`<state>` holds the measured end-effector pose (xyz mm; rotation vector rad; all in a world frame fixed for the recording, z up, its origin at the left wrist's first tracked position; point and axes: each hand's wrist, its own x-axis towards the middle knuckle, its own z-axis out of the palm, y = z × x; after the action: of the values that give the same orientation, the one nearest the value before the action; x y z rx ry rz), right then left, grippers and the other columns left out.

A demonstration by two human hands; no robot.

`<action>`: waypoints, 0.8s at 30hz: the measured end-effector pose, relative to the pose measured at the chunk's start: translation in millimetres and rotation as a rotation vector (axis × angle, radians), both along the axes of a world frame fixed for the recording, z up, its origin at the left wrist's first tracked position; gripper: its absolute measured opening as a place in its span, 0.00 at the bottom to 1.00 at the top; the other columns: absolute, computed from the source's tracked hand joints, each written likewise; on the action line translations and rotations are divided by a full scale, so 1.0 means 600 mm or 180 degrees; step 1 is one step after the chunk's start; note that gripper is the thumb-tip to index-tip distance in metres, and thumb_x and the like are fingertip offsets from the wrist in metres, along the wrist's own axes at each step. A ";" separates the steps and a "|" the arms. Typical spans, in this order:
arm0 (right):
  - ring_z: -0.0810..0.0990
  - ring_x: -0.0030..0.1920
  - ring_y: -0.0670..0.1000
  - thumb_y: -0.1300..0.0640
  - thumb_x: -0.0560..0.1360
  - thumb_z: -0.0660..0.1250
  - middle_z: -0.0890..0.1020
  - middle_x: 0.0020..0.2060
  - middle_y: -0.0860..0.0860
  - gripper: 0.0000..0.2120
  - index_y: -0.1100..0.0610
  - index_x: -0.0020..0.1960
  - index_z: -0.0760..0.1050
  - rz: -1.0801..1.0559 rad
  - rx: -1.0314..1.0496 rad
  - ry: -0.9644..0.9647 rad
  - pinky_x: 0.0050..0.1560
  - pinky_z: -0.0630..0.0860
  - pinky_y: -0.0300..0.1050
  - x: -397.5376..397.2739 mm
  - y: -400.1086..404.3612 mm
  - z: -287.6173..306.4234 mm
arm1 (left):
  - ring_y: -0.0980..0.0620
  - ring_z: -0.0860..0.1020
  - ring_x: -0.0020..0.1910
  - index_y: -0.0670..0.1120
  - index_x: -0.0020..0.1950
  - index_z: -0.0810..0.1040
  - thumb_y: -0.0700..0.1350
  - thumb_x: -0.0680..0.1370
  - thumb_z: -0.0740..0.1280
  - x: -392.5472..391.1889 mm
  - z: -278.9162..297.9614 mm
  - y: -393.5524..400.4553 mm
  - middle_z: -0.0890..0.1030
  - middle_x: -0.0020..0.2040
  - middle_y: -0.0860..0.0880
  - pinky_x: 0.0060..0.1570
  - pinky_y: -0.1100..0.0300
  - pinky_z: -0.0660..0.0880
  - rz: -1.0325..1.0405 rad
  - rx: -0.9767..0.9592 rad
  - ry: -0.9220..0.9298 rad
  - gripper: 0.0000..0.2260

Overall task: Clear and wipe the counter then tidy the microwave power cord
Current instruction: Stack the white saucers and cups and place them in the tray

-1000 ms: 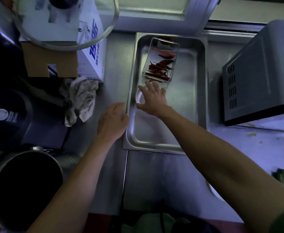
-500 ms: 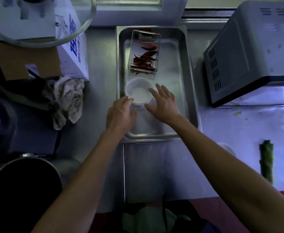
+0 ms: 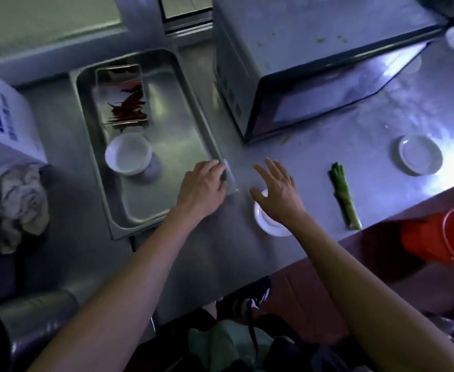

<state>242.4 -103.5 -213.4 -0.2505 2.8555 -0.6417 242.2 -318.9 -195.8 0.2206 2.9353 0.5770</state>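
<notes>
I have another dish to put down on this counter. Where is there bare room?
Bare steel shows between the green vegetable and the far white saucer, and in the tray near its front wall. It is crowded by the tray's corner, where the left hand, right hand and near saucer meet.

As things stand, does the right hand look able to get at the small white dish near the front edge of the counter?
Probably yes. The right hand is open, fingers spread, directly above the small white dish and partly covering it. Nothing lies between them; the green vegetable sits apart to its right.
</notes>
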 end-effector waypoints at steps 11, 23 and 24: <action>0.55 0.79 0.58 0.46 0.78 0.66 0.59 0.79 0.56 0.30 0.51 0.77 0.63 -0.0397 -0.0064 -0.0341 0.75 0.59 0.60 0.147 0.248 -0.036 | 0.42 0.68 0.70 0.47 0.73 0.70 0.56 0.73 0.67 0.069 -0.060 0.236 0.69 0.73 0.47 0.61 0.43 0.73 -0.0696 -0.0487 -0.0482 0.30; 0.56 0.79 0.59 0.49 0.78 0.65 0.61 0.78 0.55 0.28 0.50 0.76 0.64 -0.0254 -0.0062 -0.0464 0.73 0.61 0.61 0.222 0.310 -0.072 | 0.41 0.36 0.79 0.55 0.81 0.42 0.69 0.72 0.67 0.085 -0.087 0.327 0.38 0.81 0.48 0.71 0.32 0.54 -0.0586 -0.1140 -0.1212 0.48; 0.55 0.79 0.58 0.49 0.78 0.65 0.61 0.78 0.55 0.28 0.50 0.76 0.64 -0.0235 -0.0053 -0.0485 0.73 0.61 0.61 0.221 0.310 -0.073 | 0.40 0.36 0.79 0.55 0.81 0.43 0.68 0.71 0.68 0.081 -0.088 0.329 0.38 0.81 0.48 0.71 0.30 0.54 -0.0588 -0.1144 -0.1201 0.48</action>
<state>374.8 82.3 -257.5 -0.0944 2.7248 -0.6683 290.9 -121.5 -248.5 0.2981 2.5551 0.0498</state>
